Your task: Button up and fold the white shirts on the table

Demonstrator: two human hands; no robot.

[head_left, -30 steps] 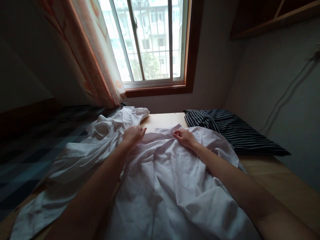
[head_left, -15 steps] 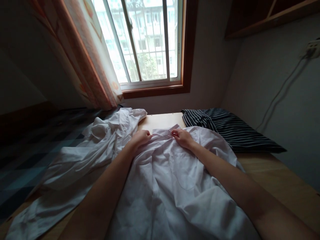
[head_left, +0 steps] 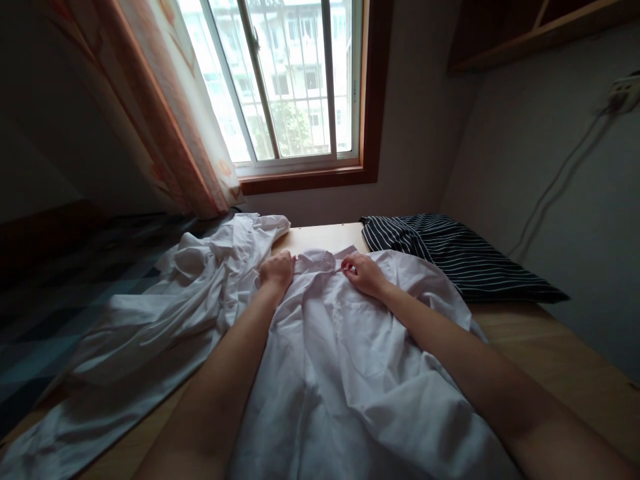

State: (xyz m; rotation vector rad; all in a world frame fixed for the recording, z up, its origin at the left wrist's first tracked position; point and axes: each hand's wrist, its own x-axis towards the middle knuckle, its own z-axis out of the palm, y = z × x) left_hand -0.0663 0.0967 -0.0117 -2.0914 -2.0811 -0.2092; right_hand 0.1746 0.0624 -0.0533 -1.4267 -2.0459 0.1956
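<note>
A white shirt [head_left: 320, 373] lies spread in front of me, its collar end far from me and its body wrinkled toward me. My left hand [head_left: 278, 270] is closed on the fabric at the left of the collar. At the right of the collar, my right hand [head_left: 361, 272] pinches the shirt's edge between thumb and fingers. The collar [head_left: 316, 257] rises in a loose fold between the two hands. What exactly lies under the left fingers is hidden.
A second white garment [head_left: 200, 293] lies crumpled on the left, partly over a dark checked cloth [head_left: 45, 333]. Black striped fabric [head_left: 450, 260] sits at the back right of the wooden board [head_left: 540, 347]. Behind are a window [head_left: 295, 100], a curtain [head_left: 165, 133] and a wall cable [head_left: 555, 183].
My left hand has turned more upright, its knuckles raised, and the collar between the hands has bunched and shifted slightly. My right hand stays nearly in place. The view has moved a little.
</note>
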